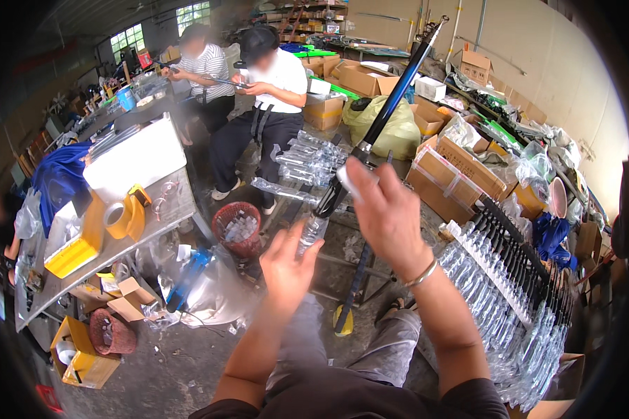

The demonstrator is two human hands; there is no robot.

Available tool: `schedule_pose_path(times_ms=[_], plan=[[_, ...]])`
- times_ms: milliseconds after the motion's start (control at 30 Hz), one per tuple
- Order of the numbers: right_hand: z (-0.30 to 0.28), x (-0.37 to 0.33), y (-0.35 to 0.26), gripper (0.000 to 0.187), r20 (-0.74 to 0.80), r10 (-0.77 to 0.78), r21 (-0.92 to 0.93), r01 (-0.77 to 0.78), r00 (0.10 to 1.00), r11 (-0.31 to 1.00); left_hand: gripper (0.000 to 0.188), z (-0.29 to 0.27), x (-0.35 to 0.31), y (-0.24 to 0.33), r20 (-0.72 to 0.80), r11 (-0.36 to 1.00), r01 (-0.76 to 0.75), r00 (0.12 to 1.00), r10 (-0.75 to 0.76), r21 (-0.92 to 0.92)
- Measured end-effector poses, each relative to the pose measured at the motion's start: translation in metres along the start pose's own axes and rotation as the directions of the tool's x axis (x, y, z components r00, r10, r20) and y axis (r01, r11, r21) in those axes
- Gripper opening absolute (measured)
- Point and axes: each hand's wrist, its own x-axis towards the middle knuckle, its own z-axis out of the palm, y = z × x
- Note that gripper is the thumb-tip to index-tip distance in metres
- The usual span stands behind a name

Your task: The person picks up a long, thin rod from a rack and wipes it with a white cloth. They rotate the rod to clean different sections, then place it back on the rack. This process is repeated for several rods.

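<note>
Left hand (286, 262) closed round the clear-plastic-covered lower end of a glossy black-and-blue tapered rod (391, 105); rod slants up-right ahead of the torso; right hand (390, 218) at its lower section, blurred, can't tell if gripping; plastic-sleeved black rods (486, 304) racked at right.

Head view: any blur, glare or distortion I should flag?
Head view: the right hand looks motion-blurred. Head view: the white box looks nearly washed out. Head view: fisheye distortion bows the pale wall, and the picture's corners are black.
</note>
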Motion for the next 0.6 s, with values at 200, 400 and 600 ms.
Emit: schedule_pose_path(times_ms=[200,400,600], plan=[[-0.005,0.006,0.007,0.048,-0.219,-0.094,0.082,0.115,0.971,0.990,0.037,0.007,-0.005,0.009,0.033,0.985,0.089,0.996,-0.085,-0.148],[-0.029,0.019,0.018,0.042,-0.049,-0.072,-0.096,0.067,0.996,0.993,0.036,0.013,-0.005,0.020,0.060,0.975,0.062,0.997,-0.050,-0.215],[-0.020,-0.001,0.000,0.041,0.016,0.034,-0.038,-0.034,0.999,0.999,0.037,0.014,-0.008,0.019,0.071,0.978,0.079,0.995,-0.066,-0.194]])
